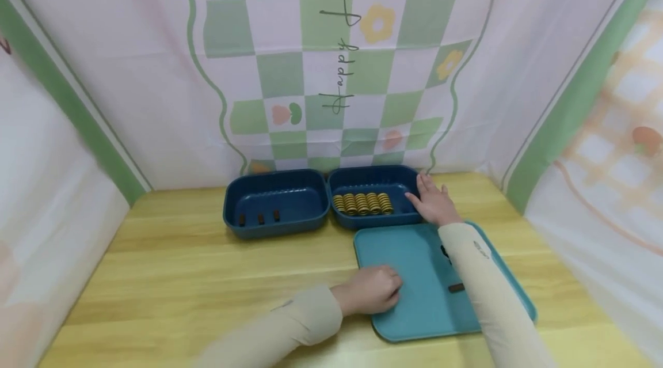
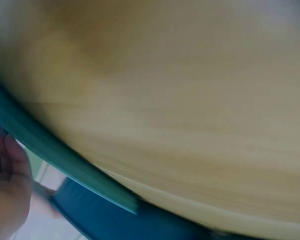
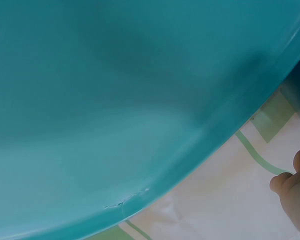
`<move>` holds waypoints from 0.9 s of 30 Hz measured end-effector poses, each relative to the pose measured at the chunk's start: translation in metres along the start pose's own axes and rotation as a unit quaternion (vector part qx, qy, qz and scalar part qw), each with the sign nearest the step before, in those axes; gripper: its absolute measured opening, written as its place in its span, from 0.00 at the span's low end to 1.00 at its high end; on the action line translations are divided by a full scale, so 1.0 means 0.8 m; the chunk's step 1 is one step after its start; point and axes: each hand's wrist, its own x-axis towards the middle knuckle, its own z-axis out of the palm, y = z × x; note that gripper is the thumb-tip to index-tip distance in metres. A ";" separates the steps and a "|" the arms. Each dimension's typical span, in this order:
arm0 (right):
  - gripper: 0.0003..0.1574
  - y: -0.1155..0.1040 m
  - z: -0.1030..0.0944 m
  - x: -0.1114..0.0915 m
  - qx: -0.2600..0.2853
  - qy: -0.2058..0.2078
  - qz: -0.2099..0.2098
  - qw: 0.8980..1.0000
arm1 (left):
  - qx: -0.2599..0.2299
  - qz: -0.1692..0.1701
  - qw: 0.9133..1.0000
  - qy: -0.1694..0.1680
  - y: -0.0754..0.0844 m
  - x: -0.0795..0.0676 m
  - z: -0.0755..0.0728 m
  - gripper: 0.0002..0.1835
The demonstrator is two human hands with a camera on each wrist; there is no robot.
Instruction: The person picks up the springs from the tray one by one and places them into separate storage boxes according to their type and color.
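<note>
My right hand (image 1: 435, 202) is at the right end of the right blue box (image 1: 357, 222), fingers and thumb spread, fingertips at its rim. Inside that box stands a row of several gold-and-black ribbed pieces (image 1: 362, 204). Over the left edge of the teal tray (image 1: 414, 322) is my left hand (image 1: 370, 289), its fingers loosely curled; nothing shows in its grasp. In the left wrist view, part of the left hand (image 2: 7, 185) appears beside the tray rim (image 2: 65, 160). A dark brown piece (image 1: 456, 288) lies on the tray, and a black piece (image 1: 444, 253) is partly hidden by my right sleeve.
Left of the right box, touching it, stands another blue box (image 1: 279, 228) with three small brown pieces (image 1: 261, 218) near its front wall. Both boxes are at the back of the wooden table (image 1: 207, 299). A patterned cloth (image 1: 279, 74) hangs close behind them.
</note>
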 end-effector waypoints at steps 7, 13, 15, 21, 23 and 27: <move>0.49 -0.001 -0.006 -0.001 -0.001 0.001 -0.001 1.000 | -0.005 -0.009 1.000 -0.012 -0.007 -0.022 -0.006 0.12; 0.50 -0.001 -0.003 0.001 0.000 -0.002 -0.001 1.000 | -0.023 -0.020 0.999 -0.036 -0.008 -0.029 -0.010 0.13; 0.50 0.001 -0.002 0.001 0.001 -0.003 -0.002 1.000 | -0.027 -0.023 0.999 -0.038 -0.008 -0.034 -0.010 0.13; 0.49 0.003 -0.004 0.004 -0.004 -0.008 -0.004 1.000 | -0.024 -0.024 0.999 -0.032 -0.010 -0.051 -0.017 0.13; 0.49 0.003 -0.005 0.005 -0.003 -0.013 -0.004 1.000 | -0.023 -0.027 0.999 -0.030 -0.012 -0.058 -0.018 0.13; 0.50 0.003 -0.007 0.005 -0.002 -0.022 -0.006 1.000 | -0.028 -0.033 0.998 -0.034 -0.016 -0.072 -0.021 0.14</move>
